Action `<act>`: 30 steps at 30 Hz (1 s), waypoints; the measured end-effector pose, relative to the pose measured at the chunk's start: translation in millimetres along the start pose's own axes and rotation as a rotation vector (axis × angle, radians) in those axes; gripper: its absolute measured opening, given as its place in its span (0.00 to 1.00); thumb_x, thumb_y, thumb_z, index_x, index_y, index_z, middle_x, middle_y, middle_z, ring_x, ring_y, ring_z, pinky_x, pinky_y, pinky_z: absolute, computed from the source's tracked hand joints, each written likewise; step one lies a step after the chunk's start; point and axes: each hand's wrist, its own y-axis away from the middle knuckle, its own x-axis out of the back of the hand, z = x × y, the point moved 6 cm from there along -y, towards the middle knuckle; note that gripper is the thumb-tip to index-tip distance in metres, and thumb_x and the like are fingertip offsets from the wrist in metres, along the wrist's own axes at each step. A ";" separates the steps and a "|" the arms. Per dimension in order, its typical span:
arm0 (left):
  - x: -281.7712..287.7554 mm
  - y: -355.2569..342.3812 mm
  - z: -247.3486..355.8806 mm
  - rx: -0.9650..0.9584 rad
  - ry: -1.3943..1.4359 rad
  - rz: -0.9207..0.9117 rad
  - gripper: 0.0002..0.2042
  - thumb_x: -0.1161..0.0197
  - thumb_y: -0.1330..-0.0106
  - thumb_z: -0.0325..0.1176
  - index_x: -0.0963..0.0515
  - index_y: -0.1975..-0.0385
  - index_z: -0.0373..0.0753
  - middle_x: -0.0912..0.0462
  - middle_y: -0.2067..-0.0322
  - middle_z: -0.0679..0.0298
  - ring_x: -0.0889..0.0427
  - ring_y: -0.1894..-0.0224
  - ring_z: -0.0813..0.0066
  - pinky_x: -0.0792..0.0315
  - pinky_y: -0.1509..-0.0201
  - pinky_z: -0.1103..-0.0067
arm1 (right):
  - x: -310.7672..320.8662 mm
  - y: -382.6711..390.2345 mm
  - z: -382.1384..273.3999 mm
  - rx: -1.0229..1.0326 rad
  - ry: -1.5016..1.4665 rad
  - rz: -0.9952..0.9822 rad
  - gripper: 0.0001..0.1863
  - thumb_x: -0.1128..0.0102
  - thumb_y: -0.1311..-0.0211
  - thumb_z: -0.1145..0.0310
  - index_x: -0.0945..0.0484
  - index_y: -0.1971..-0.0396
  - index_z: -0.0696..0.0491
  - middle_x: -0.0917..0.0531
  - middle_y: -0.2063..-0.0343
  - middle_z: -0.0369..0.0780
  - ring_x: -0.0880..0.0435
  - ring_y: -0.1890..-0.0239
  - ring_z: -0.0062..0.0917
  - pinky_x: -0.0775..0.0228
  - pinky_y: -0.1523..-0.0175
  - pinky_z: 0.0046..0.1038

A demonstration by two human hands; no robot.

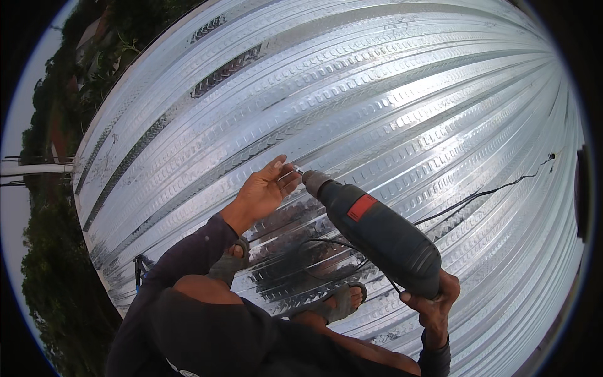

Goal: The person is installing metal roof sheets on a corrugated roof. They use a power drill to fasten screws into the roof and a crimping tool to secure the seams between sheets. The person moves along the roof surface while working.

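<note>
Power drill [384, 234] fills my right hand [433, 300], which is wrapped tight around the rear handle, with the body slanting away up and to the left of that grip. It looks hefty and rigid, its hard dark casing likely smooth enough to slip in a sweaty palm, so I would keep the main hold on the handle and, if steadying it, cup the casing near the red patch [362, 207], clear of the chuck [317, 184], which could spin. Ahead of the chuck, a slim metal tip [298, 169] reaches my left hand [262, 190], its fingers half curled; whether they pinch the tip or only hover at it, I cannot tell. Left of my right grip and below the drill are my sandalled feet [344, 301]. A dark cable [490, 195] trails off beyond the drill to the right, across shiny ribbed metal roofing [377, 113]; farthest left are trees [56, 276].
</note>
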 end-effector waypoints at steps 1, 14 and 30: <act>-15.2 -0.8 -0.8 -0.006 0.012 -0.070 0.14 0.41 0.25 0.33 0.28 0.42 0.41 0.19 0.47 0.59 0.21 0.41 0.62 0.28 0.34 0.64 | 8.8 7.3 13.4 0.040 -0.025 0.007 0.27 0.16 0.59 0.66 0.16 0.59 0.65 0.13 0.72 0.40 0.16 0.70 0.20 0.22 0.63 0.25; -162.6 17.7 -33.3 -0.041 -0.137 -0.228 0.10 0.38 0.27 0.39 0.22 0.53 0.41 0.19 0.47 0.60 0.19 0.43 0.68 0.25 0.37 0.68 | 68.5 63.1 70.8 0.253 -0.354 0.152 0.22 0.20 0.56 0.72 0.16 0.60 0.65 0.12 0.71 0.41 0.14 0.69 0.21 0.23 0.61 0.25; -287.3 -152.4 -219.3 0.345 -0.069 -0.061 0.11 0.45 0.23 0.41 0.27 0.57 0.39 0.18 0.57 0.59 0.18 0.56 0.65 0.22 0.47 0.63 | 109.6 97.9 88.7 0.186 0.212 0.658 0.27 0.17 0.56 0.67 0.19 0.57 0.62 0.13 0.67 0.45 0.11 0.69 0.33 0.21 0.62 0.30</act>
